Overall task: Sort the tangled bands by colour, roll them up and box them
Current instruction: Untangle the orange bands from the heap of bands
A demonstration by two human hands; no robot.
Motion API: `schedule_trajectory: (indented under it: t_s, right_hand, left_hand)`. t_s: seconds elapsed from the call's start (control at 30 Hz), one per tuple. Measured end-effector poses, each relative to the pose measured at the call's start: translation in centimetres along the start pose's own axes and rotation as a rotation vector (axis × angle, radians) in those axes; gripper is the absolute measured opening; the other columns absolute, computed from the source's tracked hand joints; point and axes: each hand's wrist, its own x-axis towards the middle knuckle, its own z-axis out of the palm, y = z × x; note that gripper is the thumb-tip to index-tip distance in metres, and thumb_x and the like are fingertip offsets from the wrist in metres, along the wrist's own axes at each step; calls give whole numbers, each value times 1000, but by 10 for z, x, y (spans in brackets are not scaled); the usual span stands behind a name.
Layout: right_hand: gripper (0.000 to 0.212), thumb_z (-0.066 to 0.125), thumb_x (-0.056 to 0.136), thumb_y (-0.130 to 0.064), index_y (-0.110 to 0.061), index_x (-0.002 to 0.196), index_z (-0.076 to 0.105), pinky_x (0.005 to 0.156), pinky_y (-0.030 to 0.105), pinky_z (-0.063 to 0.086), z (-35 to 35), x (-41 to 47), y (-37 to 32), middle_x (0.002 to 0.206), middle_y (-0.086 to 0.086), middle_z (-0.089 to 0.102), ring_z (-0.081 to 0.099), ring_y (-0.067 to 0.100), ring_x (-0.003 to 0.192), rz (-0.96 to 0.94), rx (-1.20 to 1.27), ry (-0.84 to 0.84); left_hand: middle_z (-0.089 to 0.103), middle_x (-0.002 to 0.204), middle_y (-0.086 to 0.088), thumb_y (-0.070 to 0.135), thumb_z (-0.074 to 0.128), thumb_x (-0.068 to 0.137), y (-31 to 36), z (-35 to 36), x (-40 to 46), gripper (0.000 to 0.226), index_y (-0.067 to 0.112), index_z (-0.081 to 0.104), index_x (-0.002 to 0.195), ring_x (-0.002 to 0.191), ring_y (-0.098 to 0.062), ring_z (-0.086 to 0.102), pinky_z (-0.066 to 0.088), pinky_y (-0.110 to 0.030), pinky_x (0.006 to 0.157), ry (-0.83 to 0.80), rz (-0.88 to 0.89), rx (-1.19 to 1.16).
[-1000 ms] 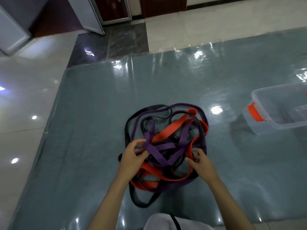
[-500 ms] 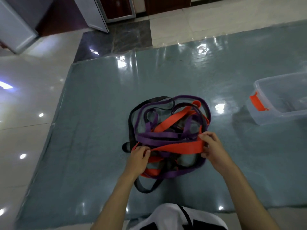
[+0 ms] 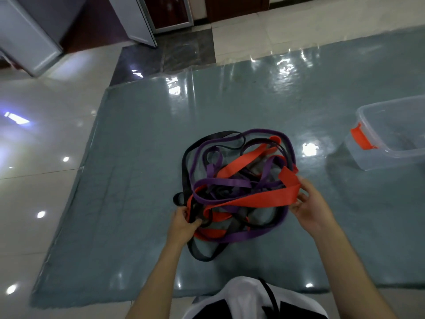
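A tangle of flat bands lies on the blue-grey mat (image 3: 138,180) in front of me. It mixes an orange band (image 3: 259,200), purple bands (image 3: 225,181) and black bands (image 3: 185,166). My right hand (image 3: 308,207) grips a folded end of the orange band at the tangle's right side and holds it taut across the pile. At the lower left edge of the pile, my left hand (image 3: 184,223) is closed on black and orange strands. A clear plastic box (image 3: 391,134) with an orange latch stands at the right.
The mat lies on a glossy tiled floor (image 3: 34,180). Grey cabinet panels (image 3: 30,35) and a dark doorway are at the far side. My white and black clothing (image 3: 248,300) shows at the bottom edge.
My right hand has taken hold of the orange band and drawn it out to the right, away from the pile. My left hand moved down to the pile's lower left edge.
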Motion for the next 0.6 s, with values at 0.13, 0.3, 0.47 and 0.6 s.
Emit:
schedule_trajectory:
  t_s: [0.13, 0.3, 0.47, 0.6]
  right_hand:
    - [25, 70, 98, -30, -19, 115, 56, 61, 25, 43, -2, 4, 7, 82, 1, 52, 52, 12, 66, -23, -50, 46]
    - [13, 70, 98, -20, -24, 91, 60, 66, 28, 45, 1, 6, 10, 82, 3, 63, 62, 17, 74, -85, -56, 71]
    - [15, 65, 99, -4, -18, 99, 63, 65, 24, 63, 2, 10, 8, 93, 7, 78, 72, 22, 84, -148, -38, 42]
    - [11, 61, 101, -1, -10, 108, 63, 91, 36, 63, 9, 13, 9, 125, 23, 71, 71, 34, 116, -212, 9, 22]
  left_hand:
    - [59, 105, -1, 9, 63, 102, 1, -1, 8, 14, 11, 53, 110, 101, -22, 60, 43, -24, 69, 120, -56, -32]
    - [63, 113, -16, 20, 61, 106, 6, -14, 17, 22, 6, 49, 119, 98, -28, 63, 52, -41, 87, 123, -70, -169]
    - [65, 114, -21, 22, 58, 108, 38, -35, 25, 25, 12, 47, 129, 97, -37, 72, 61, -55, 91, 205, 86, -350]
    - [66, 115, -3, 34, 77, 96, 64, -51, 29, 46, 27, 54, 135, 97, -22, 72, 62, -32, 78, 252, 179, -285]
